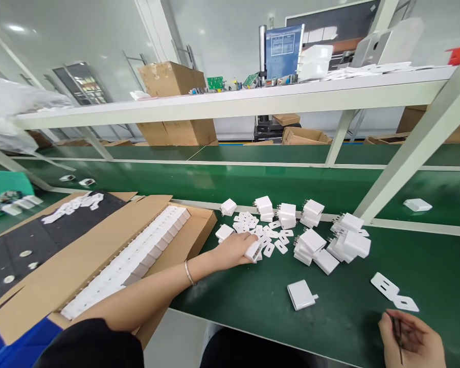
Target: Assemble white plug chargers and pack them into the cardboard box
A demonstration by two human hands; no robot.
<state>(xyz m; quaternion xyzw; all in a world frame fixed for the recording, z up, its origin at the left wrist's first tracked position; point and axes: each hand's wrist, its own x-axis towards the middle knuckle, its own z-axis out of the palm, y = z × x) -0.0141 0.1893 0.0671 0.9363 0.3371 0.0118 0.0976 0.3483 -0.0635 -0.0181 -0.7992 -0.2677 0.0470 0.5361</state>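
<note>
My left hand (233,250) is closed around a white plug charger (253,251), its port end turned toward me. Right beside it lies a spread of small white face plates (268,232) with slots. My right hand (414,340), near the bottom right corner, has its fingers curled around thin dark tweezers (397,332). Two larger white plates (385,286) lie just beyond that hand. Between my hands a single charger (301,295) rests flat on the green bench. Farther back, more white chargers (312,240) sit in small stacks, several with prongs showing.
At left, an open cardboard box (201,230) holds rows of white chargers (138,255). Beyond it is a black mat (7,255) with white pieces. A white shelf (230,105) crosses above the bench, its slanted post (410,138) standing at right. One charger (417,205) lies behind that post.
</note>
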